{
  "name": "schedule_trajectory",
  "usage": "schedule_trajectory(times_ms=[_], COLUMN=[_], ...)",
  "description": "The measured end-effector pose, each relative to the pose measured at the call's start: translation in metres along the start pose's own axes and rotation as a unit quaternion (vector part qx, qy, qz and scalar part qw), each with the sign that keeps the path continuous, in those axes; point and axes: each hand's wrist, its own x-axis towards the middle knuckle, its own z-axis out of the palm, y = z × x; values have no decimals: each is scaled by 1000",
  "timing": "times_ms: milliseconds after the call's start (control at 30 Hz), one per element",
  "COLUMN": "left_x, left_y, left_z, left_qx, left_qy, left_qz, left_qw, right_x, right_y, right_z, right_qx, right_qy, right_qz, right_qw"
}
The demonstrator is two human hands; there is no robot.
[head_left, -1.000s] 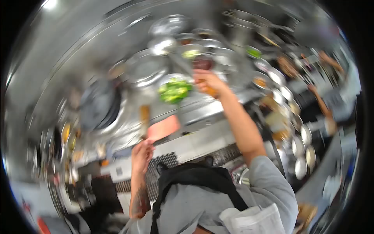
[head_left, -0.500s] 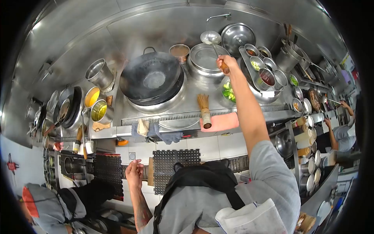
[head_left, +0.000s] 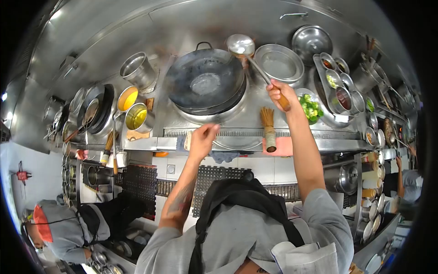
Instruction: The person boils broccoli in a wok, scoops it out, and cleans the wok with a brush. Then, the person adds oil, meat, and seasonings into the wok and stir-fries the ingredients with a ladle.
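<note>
My right hand [head_left: 282, 93] grips the wooden handle of a ladle [head_left: 258, 68]. The ladle's round metal bowl is held over a small pot [head_left: 247, 58], mostly hiding it, just right of the wok [head_left: 200, 86]. The dark wok sits on its burner ring, a pale wet-looking patch at its bottom. My left hand [head_left: 204, 139] is above the counter's front edge, before the wok, fingers curled together with nothing visible in them. A folded cloth [head_left: 188, 140] lies just left of it. Below my right forearm are a bamboo brush [head_left: 268, 130] and a bowl of green vegetables [head_left: 309, 108].
A wide water pan [head_left: 279, 63] stands behind my right hand. A tray of seasoning bowls [head_left: 337, 86] is to the right. Pots of yellow liquid [head_left: 138, 118] stand left of the wok. A co-worker [head_left: 68, 228] bends at lower left; another person's arm [head_left: 400, 178] shows at far right.
My left hand has risen from beside my body to the counter edge. The ladle has moved left, from over the water pan to over the small pot. The view has shifted.
</note>
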Motion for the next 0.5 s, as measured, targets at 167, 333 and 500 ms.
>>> schedule_trajectory(times_ms=[167,333,500], left_x=[100,145,128], left_y=[-31,-63,-70], left_z=[18,0,-31], left_qx=[349,311,348], left_qy=[189,55,74], left_qz=[332,229,206], left_qw=[856,921,912], right_x=[20,27,26], right_y=[68,108,149], right_z=[-14,-1,45], right_qx=[-208,-388,-702], right_qy=[35,87,194], right_qz=[-7,-8,-46], right_qw=[978,917,684])
